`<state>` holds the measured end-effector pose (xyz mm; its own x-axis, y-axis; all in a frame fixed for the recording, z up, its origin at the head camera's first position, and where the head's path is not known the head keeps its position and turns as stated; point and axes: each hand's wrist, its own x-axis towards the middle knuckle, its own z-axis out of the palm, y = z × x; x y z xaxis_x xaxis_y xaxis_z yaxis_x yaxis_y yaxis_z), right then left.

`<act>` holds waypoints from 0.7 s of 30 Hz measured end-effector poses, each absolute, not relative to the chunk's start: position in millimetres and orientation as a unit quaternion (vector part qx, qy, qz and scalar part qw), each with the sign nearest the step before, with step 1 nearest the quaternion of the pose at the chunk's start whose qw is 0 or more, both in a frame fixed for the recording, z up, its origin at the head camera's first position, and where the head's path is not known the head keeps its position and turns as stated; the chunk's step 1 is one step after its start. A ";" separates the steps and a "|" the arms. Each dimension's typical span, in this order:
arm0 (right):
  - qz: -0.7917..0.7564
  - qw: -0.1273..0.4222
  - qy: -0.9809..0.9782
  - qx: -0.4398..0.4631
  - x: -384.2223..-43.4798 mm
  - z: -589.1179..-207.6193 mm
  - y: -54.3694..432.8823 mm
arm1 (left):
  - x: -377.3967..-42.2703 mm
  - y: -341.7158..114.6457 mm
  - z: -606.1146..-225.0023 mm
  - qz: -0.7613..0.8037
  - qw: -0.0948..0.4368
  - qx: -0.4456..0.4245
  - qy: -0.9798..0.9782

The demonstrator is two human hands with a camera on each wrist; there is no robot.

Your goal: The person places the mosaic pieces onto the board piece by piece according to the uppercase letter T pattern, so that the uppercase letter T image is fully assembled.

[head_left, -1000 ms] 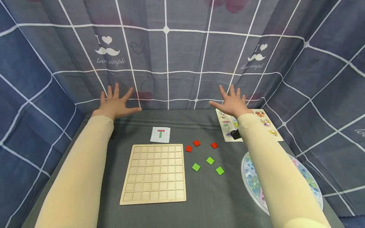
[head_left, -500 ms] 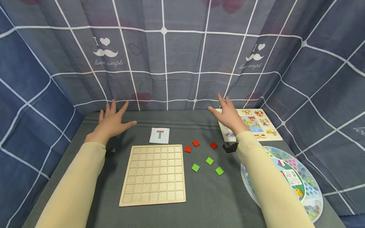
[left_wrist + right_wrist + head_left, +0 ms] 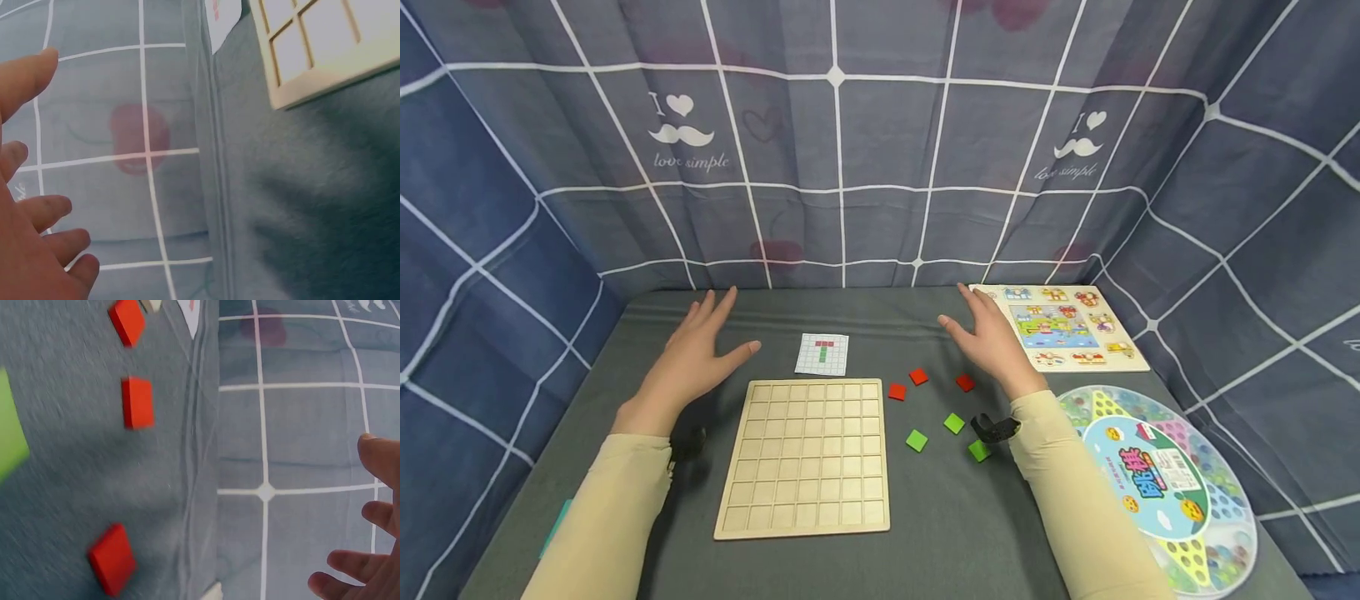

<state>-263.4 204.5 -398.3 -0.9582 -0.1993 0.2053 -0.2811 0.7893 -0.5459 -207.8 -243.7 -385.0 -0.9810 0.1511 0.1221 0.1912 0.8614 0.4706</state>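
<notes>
Fingers spread, my left hand (image 3: 688,360) hovers over the table to the left of a wooden grid board (image 3: 808,458) and holds nothing. My right hand (image 3: 992,342) is likewise bare, its fingers extended, left of the picture puzzle board and beyond the loose tiles. A small card (image 3: 822,355) with a red and green T pattern on a grid lies just behind the grid board. Between the board and my right arm lie three red tiles (image 3: 918,377) and three green tiles (image 3: 916,440). In the right wrist view a red tile (image 3: 138,402) shows away from the fingers.
A picture puzzle board (image 3: 1060,327) lies at the back right. In front of it is a round game box (image 3: 1150,475), partly behind my right sleeve. A teal edge (image 3: 556,527) peeks out by my left sleeve. Grey checked curtains (image 3: 880,167) enclose the table's back and sides.
Both hands have come down and back from near the rear curtain toward me. The puzzle board and round box have become less covered by my right arm. The tiles, card and grid board stay put.
</notes>
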 end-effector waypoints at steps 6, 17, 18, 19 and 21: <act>0.318 0.070 -0.936 0.137 -249.7 -411.1 195.3 | -186.1 -242.0 -399.5 -0.260 0.051 -0.087 -0.960; 0.320 0.059 -0.934 0.145 -238.0 -438.6 183.9 | -148.9 -231.6 -422.5 -0.278 0.011 -0.079 -0.957; 0.320 0.057 -0.934 0.147 -236.9 -440.1 182.9 | -145.4 -231.4 -424.1 -0.280 0.011 -0.079 -0.957; 0.320 0.056 -0.934 0.149 -235.7 -441.5 181.9 | -141.8 -231.3 -425.5 -0.285 0.008 -0.081 -0.955; 0.320 0.056 -0.933 0.152 -233.2 -444.4 180.0 | -134.6 -230.2 -428.1 -0.293 0.004 -0.081 -0.953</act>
